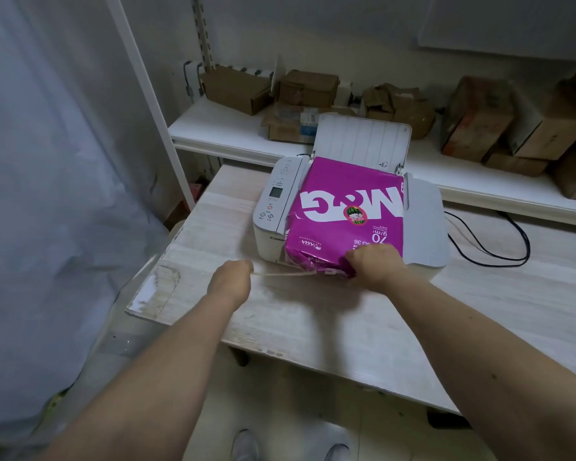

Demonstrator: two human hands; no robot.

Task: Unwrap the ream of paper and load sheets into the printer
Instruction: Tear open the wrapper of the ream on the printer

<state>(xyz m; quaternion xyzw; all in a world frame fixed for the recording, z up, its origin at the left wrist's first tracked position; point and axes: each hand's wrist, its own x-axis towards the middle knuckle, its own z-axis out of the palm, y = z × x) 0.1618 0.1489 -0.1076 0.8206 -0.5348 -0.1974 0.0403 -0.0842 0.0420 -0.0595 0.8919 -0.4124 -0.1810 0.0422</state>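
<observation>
A ream of paper (343,214) in a magenta wrapper with white letters lies flat on top of a white printer (270,211), whose rear paper tray (363,141) stands raised behind it. My right hand (376,264) presses down on the ream's near edge, fingers curled over the wrapper. My left hand (231,281) is closed on a thin pale strip (280,273) that stretches taut from the ream's near left corner. The wrapper is torn a little at the near left corner.
The printer sits on a pale wooden table (313,321). A black cable (492,241) loops to its right. Behind is a white shelf (220,128) with several cardboard boxes (479,118). A clear plastic sheet (153,287) lies at the table's left edge.
</observation>
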